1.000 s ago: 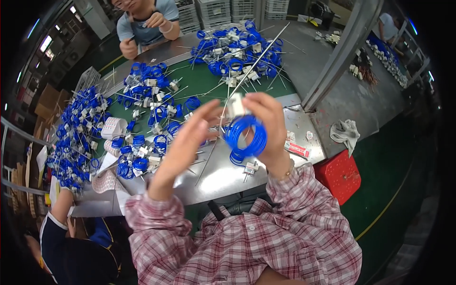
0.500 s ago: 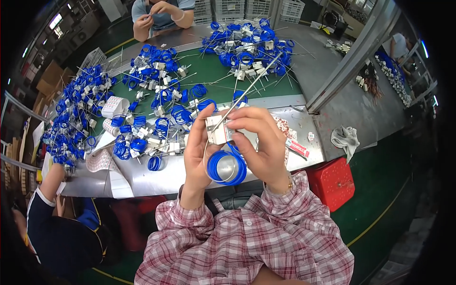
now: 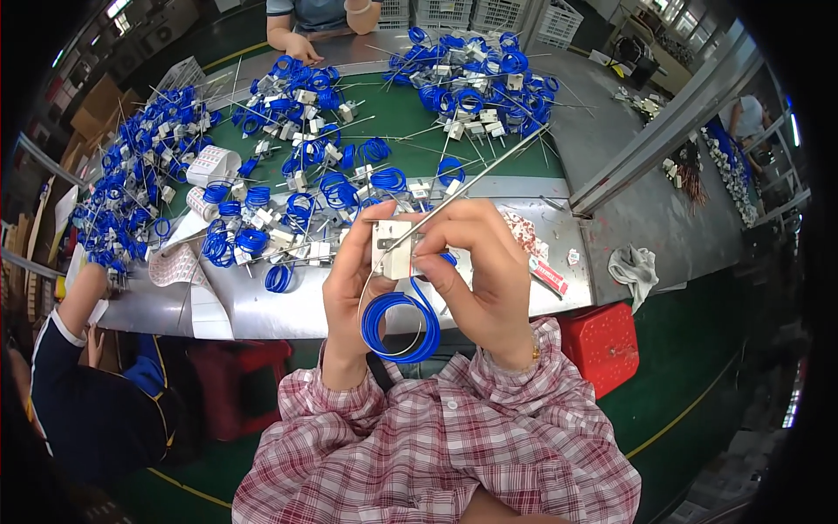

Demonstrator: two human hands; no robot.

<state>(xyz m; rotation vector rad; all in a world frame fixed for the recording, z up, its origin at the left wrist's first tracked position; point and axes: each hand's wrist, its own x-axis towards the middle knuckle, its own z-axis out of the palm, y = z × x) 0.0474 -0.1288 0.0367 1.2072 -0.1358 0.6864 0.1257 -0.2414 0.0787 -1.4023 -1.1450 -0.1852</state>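
Over the table's near edge, my left hand [image 3: 346, 293] grips a white block [image 3: 392, 260] by its left side. A long thin metal rod [image 3: 489, 170] slants from the block up to the right, over my right hand's knuckles. Below the block hangs a round coil of blue tubing [image 3: 374, 325], with a thin bare wire end curving inside it. My right hand [image 3: 484, 279] is closed, thumb and forefinger pinched against the block's right edge. Whether a small piece sits between those fingertips is hidden.
Heaps of similar blue-coiled parts [image 3: 144, 170] cover the table's left and back. Printed label strips [image 3: 212, 306] curl over the near edge. A red-and-white tube [image 3: 547, 273], a grey cloth [image 3: 633, 269] and a red stool [image 3: 602, 345] are at right. Co-workers sit across and at left.
My hands have tipped the white block more face-on and shifted slightly left, and the blue coil hangs lower. The person across the table has lowered a hand to the table.
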